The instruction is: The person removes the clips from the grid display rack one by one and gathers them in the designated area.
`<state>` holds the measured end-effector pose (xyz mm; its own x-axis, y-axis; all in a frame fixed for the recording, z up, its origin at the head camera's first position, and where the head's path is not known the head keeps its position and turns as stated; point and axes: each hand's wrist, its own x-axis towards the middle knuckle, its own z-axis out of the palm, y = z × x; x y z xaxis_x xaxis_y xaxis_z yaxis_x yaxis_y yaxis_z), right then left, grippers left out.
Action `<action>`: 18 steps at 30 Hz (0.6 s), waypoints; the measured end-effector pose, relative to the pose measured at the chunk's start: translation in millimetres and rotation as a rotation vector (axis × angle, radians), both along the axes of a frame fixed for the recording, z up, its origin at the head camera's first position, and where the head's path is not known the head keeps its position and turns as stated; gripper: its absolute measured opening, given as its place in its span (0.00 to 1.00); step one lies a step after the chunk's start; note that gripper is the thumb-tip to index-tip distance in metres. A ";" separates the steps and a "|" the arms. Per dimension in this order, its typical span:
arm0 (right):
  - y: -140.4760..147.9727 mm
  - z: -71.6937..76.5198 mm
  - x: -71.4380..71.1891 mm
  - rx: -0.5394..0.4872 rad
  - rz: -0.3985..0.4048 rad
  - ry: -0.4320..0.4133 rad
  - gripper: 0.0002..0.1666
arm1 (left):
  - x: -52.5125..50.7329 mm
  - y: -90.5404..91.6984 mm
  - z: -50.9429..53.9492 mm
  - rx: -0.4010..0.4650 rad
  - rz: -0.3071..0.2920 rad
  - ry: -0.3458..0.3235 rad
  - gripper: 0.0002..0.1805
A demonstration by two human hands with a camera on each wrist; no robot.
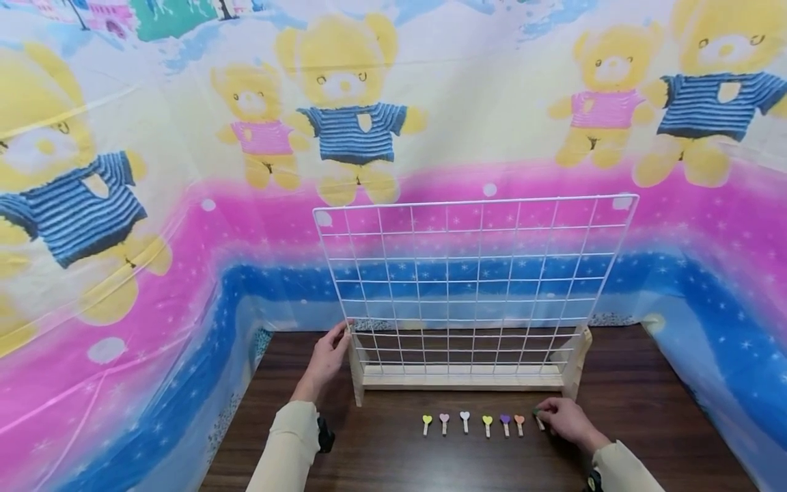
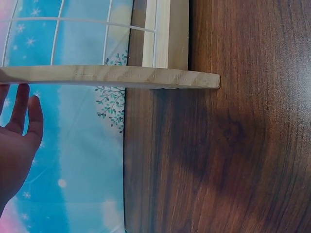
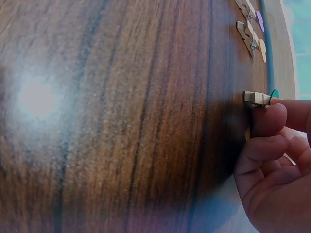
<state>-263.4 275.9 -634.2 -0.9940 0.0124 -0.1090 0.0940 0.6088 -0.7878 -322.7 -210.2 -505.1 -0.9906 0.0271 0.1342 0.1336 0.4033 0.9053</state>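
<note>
A small wooden clothespin with a green heart (image 3: 256, 98) is pinched between the thumb and index finger of my right hand (image 1: 568, 420), low over the table at the right end of a row of similar pins. My left hand (image 1: 326, 359) is at the left wooden side piece (image 2: 146, 76) of a white wire grid rack (image 1: 479, 203). In the left wrist view its fingers (image 2: 35, 114) reach up to that piece's edge, fairly straight. The rack stands upright on a pale wooden base (image 1: 461, 387).
Heart clothespins lie in a row before the rack: yellow (image 1: 427, 419), pink (image 1: 445, 417), white (image 1: 464, 415), another yellow (image 1: 488, 420), purple (image 1: 505, 419) and orange (image 1: 519, 420). Under them is a dark wood table (image 1: 406, 465). A bear-printed cloth (image 1: 467, 123) hangs behind and at both sides.
</note>
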 end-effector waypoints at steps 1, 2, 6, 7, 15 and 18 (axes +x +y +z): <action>0.2 -0.7 0.2 0.002 -0.002 0.000 0.04 | 0.1 -0.1 -0.5 -0.005 -0.002 -0.006 0.22; 0.2 -1.0 0.7 0.003 -0.005 -0.001 0.04 | 0.0 -0.1 -1.0 -0.002 -0.005 -0.011 0.22; 0.7 -3.8 1.3 0.001 -0.012 0.001 0.04 | -0.4 0.2 -2.2 0.008 -0.017 -0.008 0.22; 0.9 -4.3 1.4 0.000 -0.011 0.005 0.04 | -0.6 0.2 -2.1 0.009 -0.017 -0.005 0.22; 0.3 -6.0 1.2 0.014 -0.036 0.032 0.05 | 0.3 0.0 -1.7 0.019 -0.004 -0.006 0.21; 0.0 -5.2 2.0 0.023 -0.044 0.040 0.06 | 1.3 -0.3 -0.9 0.023 -0.005 -0.006 0.21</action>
<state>-261.4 275.9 -639.4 -0.9959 0.0585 -0.0682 0.0899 0.6227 -0.7773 -321.4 -210.5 -506.0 -0.9912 0.0293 0.1291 0.1305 0.3816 0.9151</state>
